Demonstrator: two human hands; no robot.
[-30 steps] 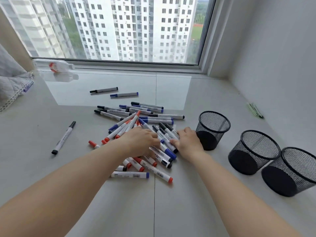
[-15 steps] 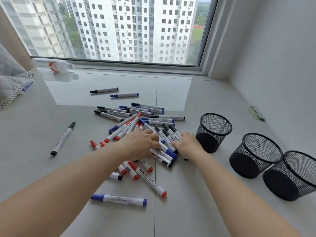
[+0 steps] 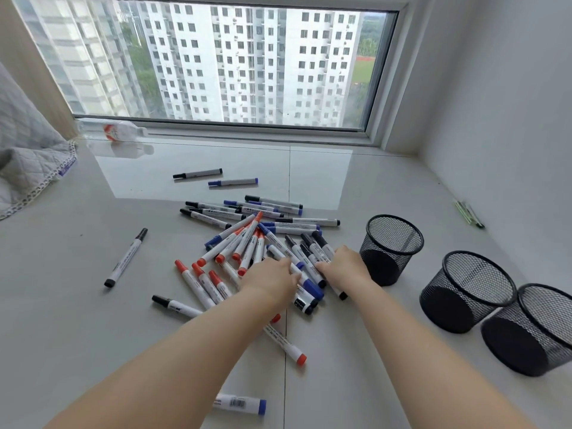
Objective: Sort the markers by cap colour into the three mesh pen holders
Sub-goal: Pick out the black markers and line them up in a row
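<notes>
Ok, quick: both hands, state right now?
Left hand: open, fingers resting on the marker pile.
Right hand: curled over black-capped markers; grip cannot be told.

Wide window (image 3: 216,66) with a dark frame looking out on white high-rise blocks and green trees, daylight glaring off the glossy pale tiled surface (image 3: 340,181), plain white wall (image 3: 501,103) at right, quilted grey fabric (image 3: 28,156) at left

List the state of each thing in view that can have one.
Left hand: resting on the marker pile, grip unclear.
Right hand: on the black-capped markers, grip unclear.
Markers: capped, lying loose, unsorted.
Holders: upright, no markers in them.
Bottle: on its side by the window.
</notes>
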